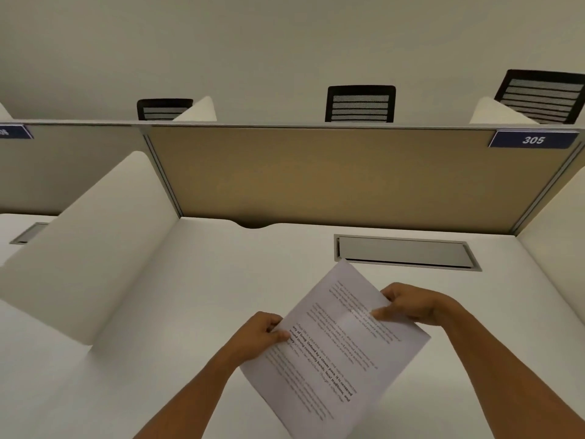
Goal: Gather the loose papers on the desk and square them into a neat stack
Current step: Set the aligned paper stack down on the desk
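A sheaf of white papers (pixel 332 353) printed with text is held above the white desk (pixel 205 280), turned at a slant with one corner pointing away from me. My left hand (pixel 262 334) pinches its left edge, thumb on top. My right hand (pixel 408 304) grips the right edge, fingers curled over the page. The sheets lie close together; I cannot tell how many there are. No other loose paper shows on the desk.
A grey cable hatch (pixel 405 251) is set into the desk beyond the papers. A tan partition (pixel 332 175) labelled 305 closes the back. White dividers stand at the left (pixel 95 236) and right (pixel 557 258). Black mesh chairs (pixel 361 104) rise behind the partition.
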Action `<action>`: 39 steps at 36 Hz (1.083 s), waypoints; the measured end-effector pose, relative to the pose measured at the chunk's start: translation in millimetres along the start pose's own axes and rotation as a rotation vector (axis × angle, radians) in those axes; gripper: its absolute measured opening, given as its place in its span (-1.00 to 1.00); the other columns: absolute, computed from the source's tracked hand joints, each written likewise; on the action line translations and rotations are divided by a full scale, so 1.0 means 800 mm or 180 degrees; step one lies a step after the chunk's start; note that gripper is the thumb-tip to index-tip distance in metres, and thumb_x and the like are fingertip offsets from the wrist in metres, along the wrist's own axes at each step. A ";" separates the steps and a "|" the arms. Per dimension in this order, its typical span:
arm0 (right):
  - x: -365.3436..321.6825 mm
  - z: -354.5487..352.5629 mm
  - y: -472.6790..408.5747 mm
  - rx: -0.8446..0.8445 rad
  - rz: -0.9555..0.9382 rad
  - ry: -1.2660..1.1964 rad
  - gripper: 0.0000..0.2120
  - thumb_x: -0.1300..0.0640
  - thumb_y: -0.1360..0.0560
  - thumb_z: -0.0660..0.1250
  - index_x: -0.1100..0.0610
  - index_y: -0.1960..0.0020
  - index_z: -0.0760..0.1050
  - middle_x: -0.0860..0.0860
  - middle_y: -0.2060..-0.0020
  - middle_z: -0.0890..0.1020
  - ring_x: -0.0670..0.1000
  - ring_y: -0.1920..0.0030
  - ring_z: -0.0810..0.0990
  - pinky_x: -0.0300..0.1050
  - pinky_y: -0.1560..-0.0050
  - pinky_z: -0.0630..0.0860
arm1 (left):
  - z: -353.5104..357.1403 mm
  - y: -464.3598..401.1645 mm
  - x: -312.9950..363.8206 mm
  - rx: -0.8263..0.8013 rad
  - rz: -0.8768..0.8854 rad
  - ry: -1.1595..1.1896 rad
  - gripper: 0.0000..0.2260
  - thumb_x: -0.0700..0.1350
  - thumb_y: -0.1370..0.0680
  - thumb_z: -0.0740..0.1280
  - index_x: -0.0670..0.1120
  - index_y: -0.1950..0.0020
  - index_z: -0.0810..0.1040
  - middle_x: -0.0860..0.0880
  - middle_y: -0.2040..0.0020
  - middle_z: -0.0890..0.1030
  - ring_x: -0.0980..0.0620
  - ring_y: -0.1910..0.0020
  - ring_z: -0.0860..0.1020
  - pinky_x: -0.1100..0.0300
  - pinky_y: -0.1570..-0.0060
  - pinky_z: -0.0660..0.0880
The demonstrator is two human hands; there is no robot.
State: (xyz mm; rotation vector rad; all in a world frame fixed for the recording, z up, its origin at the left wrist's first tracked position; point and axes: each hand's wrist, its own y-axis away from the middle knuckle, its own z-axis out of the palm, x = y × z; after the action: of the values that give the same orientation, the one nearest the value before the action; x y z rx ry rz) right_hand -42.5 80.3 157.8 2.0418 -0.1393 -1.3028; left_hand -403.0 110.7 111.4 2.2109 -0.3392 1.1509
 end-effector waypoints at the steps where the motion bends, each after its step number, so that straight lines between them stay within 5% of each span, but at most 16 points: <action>1: -0.001 -0.002 0.001 0.0014 0.0013 -0.0105 -0.70 0.04 -0.50 0.46 0.17 -0.17 0.65 0.11 -0.06 0.74 0.17 -0.04 0.73 0.12 -0.10 0.66 | 0.000 0.003 0.000 0.0041 0.0018 0.0080 -0.87 0.02 -0.54 0.42 -0.01 0.03 0.70 0.01 0.08 0.77 0.05 0.16 0.74 0.10 0.06 0.68; 9: 0.010 0.000 -0.007 0.0459 -0.0154 -0.1217 -0.62 0.02 -0.42 0.52 0.22 -0.15 0.67 0.22 -0.09 0.71 0.18 -0.02 0.72 -0.03 0.04 0.65 | -0.013 0.025 -0.006 0.0393 -0.0052 0.0569 -0.86 -0.05 -0.57 0.39 -0.09 -0.02 0.68 -0.05 0.09 0.77 -0.06 0.16 0.75 0.03 0.07 0.69; 19: 0.017 0.078 -0.047 0.1222 -0.0519 -0.2891 -0.54 0.08 -0.35 0.52 0.30 -0.16 0.59 0.24 -0.03 0.73 0.17 0.05 0.75 0.06 0.06 0.71 | -0.031 0.041 -0.031 0.0770 -0.0152 0.1027 -0.88 -0.06 -0.58 0.39 -0.06 0.00 0.70 -0.04 0.11 0.77 -0.07 0.18 0.75 0.08 0.17 0.67; 26: -0.005 0.141 -0.077 0.1421 -0.0541 -0.3127 -0.67 0.14 -0.46 0.48 0.28 -0.16 0.61 0.20 -0.04 0.74 0.19 0.02 0.75 -0.02 0.16 0.70 | -0.048 0.047 -0.057 0.1056 -0.0344 0.1196 -0.88 -0.07 -0.59 0.39 -0.07 0.01 0.71 -0.04 0.13 0.77 -0.08 0.19 0.75 -0.01 0.10 0.68; 39: -0.040 0.244 -0.133 0.1270 -0.0402 -0.2921 -0.78 0.20 -0.54 0.40 0.22 -0.17 0.62 0.14 -0.05 0.74 0.16 -0.05 0.73 -0.02 0.05 0.70 | -0.097 0.046 -0.113 0.1336 -0.0407 0.1529 -0.90 -0.11 -0.59 0.38 -0.07 -0.02 0.70 -0.05 0.13 0.77 -0.10 0.21 0.75 0.01 0.16 0.68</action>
State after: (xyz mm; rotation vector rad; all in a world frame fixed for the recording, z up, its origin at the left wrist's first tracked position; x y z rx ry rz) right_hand -248.5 77.1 69.1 1.5923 -0.7367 -2.3561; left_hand -524.3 126.0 87.1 2.1546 0.2641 1.7459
